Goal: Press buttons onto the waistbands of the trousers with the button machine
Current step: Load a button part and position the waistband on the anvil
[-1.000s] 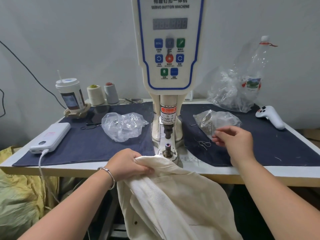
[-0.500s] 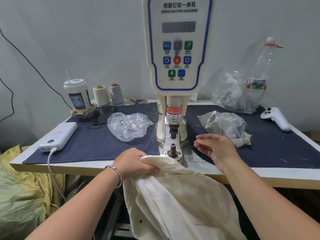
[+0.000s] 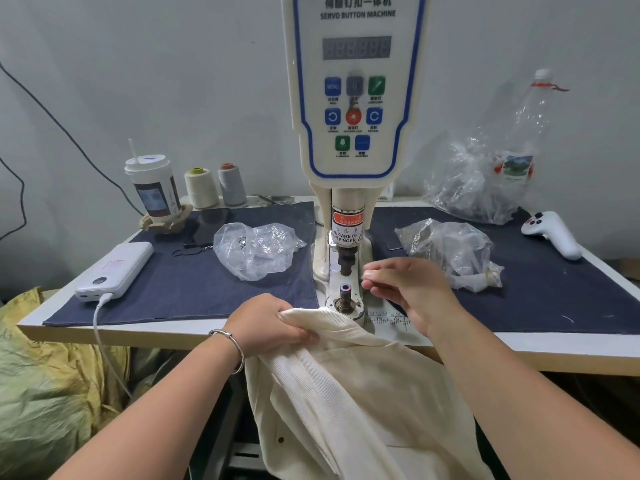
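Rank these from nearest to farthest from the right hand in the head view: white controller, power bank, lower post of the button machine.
From the right hand:
1. Lower post, just left of its fingertips.
2. White controller, far right on the blue cloth.
3. Power bank, at the table's left edge.

The button machine (image 3: pixel 353 98) carries "SERVO BUTTON MACHINE" at 12 o'clock on its panel, above a display showing 888888. A blue key at 9 o'clock reads "MENU". The red sticker (image 3: pixel 347 221) below says "WARNING", then "CARE OF FINGER". The ruler strip (image 3: pixel 389 320) shows 18.
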The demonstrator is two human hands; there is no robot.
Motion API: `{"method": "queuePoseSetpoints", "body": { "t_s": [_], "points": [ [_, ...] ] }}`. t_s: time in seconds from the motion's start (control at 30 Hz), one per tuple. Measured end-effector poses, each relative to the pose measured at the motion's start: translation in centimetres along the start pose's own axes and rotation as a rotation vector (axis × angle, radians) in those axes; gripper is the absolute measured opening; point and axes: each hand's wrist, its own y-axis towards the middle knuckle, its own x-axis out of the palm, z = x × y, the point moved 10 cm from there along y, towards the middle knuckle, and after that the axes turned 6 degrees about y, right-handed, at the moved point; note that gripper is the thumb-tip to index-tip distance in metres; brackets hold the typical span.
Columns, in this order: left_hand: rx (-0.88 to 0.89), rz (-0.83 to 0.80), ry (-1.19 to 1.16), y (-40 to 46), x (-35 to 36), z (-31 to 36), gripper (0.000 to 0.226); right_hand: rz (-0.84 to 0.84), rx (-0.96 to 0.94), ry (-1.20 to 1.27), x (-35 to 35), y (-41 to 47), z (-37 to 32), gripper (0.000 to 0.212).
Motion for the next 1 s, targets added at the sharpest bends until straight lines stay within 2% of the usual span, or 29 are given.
{"method": "queuePoseSetpoints", "body": {
  "t_s": [0.27, 0.47, 0.57, 0.83, 1.0],
  "points": [
    [0.001, 0.009, 0.023, 0.1, 0.0, 0.0, 0.049, -0.046, 0.022, -0.035, 2.7, -1.2, 0.0, 0.019],
    [0.002, 0.007, 0.018, 0.0, 0.0, 0.1, 0.055, -0.085, 0.198, 0.214, 3.3, -1.4, 1.7, 0.013],
    [0.005, 0.005, 0.023, 0.1, 0.0, 0.1, 0.05, -0.094, 0.295, 0.325, 3.4, -1.6, 2.4, 0.012],
    [-0.001, 0.029, 0.036, 0.2, -0.1, -0.1, 0.055, -0.069, 0.403, 0.317, 2.9, -2.2, 2.4, 0.012],
    [0.002, 0.024, 0.045, 0.1, -0.1, 0.0, 0.045, -0.024, 0.351, 0.24, 2.8, -2.2, 1.9, 0.017]
  ]
}}
